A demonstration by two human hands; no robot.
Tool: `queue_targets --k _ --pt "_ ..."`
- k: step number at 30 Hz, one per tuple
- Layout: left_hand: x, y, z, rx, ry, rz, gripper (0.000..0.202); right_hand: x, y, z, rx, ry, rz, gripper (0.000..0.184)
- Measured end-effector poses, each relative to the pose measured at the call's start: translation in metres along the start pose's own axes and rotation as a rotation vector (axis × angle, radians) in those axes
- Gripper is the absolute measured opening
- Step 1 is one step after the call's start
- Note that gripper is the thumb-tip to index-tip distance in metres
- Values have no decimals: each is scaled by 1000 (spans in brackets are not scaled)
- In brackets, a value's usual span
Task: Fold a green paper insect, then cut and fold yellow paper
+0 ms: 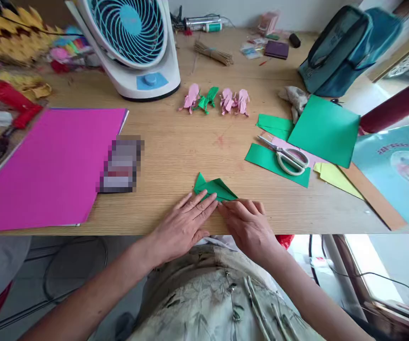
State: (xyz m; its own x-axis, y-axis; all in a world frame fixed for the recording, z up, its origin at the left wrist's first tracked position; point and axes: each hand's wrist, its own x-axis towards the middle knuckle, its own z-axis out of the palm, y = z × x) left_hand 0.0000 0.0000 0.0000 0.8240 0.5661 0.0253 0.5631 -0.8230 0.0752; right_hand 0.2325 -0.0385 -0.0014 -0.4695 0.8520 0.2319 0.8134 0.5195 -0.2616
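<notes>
A partly folded piece of green paper (pixel 215 187) lies on the wooden table (pixel 190 147) near its front edge. My left hand (pixel 186 223) lies flat with its fingers stretched out, fingertips pressing the paper's near left edge. My right hand (pixel 247 222) rests beside it with fingers curled down onto the paper's near right edge. Behind, in a row, stand folded paper figures: a pink one (pixel 191 98), a green one (pixel 207 99) and two more pink ones (pixel 234 101).
White-handled scissors (pixel 286 156) lie on green paper sheets (pixel 323 129) at the right. A stack of magenta paper (pixel 44 166) covers the left. A white fan (pixel 133 45) stands at the back, a teal bag (pixel 342 47) at the back right, a yellow scrap (pixel 335 176) nearby.
</notes>
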Motion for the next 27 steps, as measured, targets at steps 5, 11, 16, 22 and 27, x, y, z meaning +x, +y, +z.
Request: queue_targets --k 5,11,16,22,27 --pt "2 5 1 -3 6 -29 67 -6 2 -1 8 26 4 41" --pt "1 7 1 15 22 -49 68 -19 -7 4 -43 37 54 41" --pt "0 6 4 14 59 -38 72 -40 0 4 -82 59 43 53" --pt "0 5 4 34 56 -42 72 -52 7 3 -162 103 116 55" --pt "-1 6 3 34 48 -29 73 -39 -2 2 -197 27 176 57"
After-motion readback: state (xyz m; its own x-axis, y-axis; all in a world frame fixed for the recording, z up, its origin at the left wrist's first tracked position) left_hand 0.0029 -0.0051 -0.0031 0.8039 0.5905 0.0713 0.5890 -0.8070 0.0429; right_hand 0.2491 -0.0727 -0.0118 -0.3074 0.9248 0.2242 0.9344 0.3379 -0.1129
